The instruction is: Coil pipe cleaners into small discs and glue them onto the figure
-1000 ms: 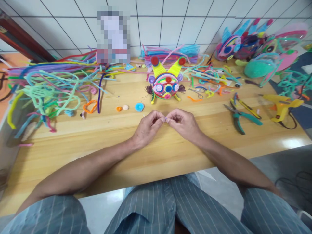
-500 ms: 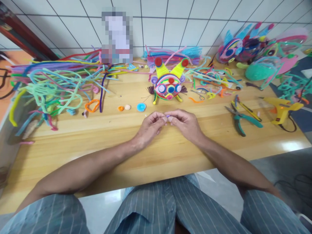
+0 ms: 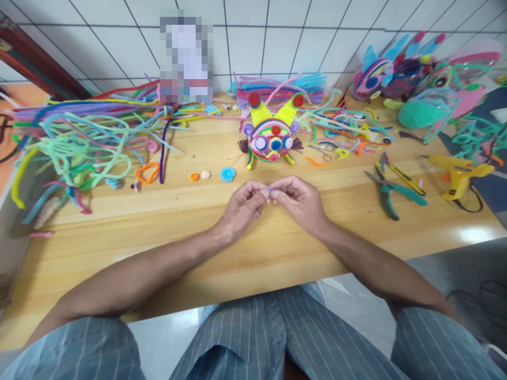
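Note:
A small purple pipe cleaner piece point(image 3: 271, 189) is pinched between the fingertips of both hands, mostly covered by them. My left hand point(image 3: 249, 205) grips it from the left, fingers curled and thumb on top. From the right, my right hand point(image 3: 297, 198) pinches the same piece. Just beyond them stands a colourful pipe cleaner mask figure point(image 3: 273, 142) with yellow horns and red tips. Left of it lie a blue coiled disc point(image 3: 228, 174), a pale pink coil point(image 3: 205, 174) and an orange coil point(image 3: 194, 177).
Tangled pipe cleaners point(image 3: 87, 142) cover the left side, and a bundle point(image 3: 281, 89) lies at the back. Scissors point(image 3: 325, 153), teal-handled pliers point(image 3: 390, 192), a yellow cutter point(image 3: 406, 177) and a yellow glue gun point(image 3: 455, 174) lie to the right. More decorated figures point(image 3: 372, 79) stand back right.
The view has shifted slightly, so the table items appear a little further left. Both hands keep the purple piece pinched at nearly the same spot.

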Motion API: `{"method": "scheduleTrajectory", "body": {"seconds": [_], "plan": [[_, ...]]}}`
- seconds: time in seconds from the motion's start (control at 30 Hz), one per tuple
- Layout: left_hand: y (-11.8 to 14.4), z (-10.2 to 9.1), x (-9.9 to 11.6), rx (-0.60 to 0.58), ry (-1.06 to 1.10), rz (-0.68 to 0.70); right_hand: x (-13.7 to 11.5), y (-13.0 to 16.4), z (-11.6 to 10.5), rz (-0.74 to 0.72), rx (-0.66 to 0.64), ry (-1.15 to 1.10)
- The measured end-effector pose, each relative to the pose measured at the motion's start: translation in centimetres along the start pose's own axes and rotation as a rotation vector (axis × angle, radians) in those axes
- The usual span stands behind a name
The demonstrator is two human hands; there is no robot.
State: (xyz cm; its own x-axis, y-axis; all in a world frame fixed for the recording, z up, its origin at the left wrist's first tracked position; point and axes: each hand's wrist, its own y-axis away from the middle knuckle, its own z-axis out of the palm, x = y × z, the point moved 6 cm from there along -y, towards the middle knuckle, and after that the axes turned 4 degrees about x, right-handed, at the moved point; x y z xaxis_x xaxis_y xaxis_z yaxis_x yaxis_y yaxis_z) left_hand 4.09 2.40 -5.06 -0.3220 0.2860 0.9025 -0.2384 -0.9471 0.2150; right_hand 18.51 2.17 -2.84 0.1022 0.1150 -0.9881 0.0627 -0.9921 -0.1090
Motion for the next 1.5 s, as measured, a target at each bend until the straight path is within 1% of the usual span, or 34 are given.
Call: {"method": "scheduleTrajectory", "body": {"seconds": [0.23,0.37,0.5,0.63,0.73,0.8,0.93,1.0,1.1,1.23,1.4,1.5], "plan": [[0.6,0.3,0.4,0.032,0.103,-0.022,0.5,0.6,0.3,-0.050,0.106,0.077],[0.4,0.4,0.3,0.005,0.110,0.001,0.2,0.6,0.2,-0.025,0.133,0.033],[-0.1,0.4,0.4,-0.069,0.018,0.065,0.0,0.0,-0.4,0.050,0.108,-0.030],[-0.3,-0.2,0.6,-0.088,-0.099,0.104,-0.1,-0.6,-0.5,0.075,-0.002,-0.043],[-0.4,-0.3,0.7,-0.095,-0.156,0.091,0.0,-0.6,-0.2,0.089,-0.079,-0.057],[-0.5,-0.4,0.6,-0.073,-0.137,0.079,0.1,-0.5,-0.1,0.105,-0.061,-0.076],[-0.5,-0.3,0.2,0.001,-0.036,0.077,0.0,-0.2,-0.1,0.079,0.050,-0.091],[-0.4,-0.2,0.0,0.013,-0.039,0.083,0.0,-0.1,-0.2,0.055,0.091,-0.061],[-0.1,0.0,0.1,0.009,-0.088,0.113,0.1,-0.1,-0.4,0.043,0.118,-0.010],[0.2,0.1,0.4,0.018,-0.121,0.143,-0.2,0.1,-0.2,0.010,0.107,-0.010],[0.1,0.1,0.3,0.004,-0.099,0.127,-0.4,0.3,0.3,-0.016,0.059,-0.044],[0.1,-0.1,0.6,-0.021,-0.187,0.155,-0.5,0.2,0.2,-0.034,0.058,-0.020]]}}
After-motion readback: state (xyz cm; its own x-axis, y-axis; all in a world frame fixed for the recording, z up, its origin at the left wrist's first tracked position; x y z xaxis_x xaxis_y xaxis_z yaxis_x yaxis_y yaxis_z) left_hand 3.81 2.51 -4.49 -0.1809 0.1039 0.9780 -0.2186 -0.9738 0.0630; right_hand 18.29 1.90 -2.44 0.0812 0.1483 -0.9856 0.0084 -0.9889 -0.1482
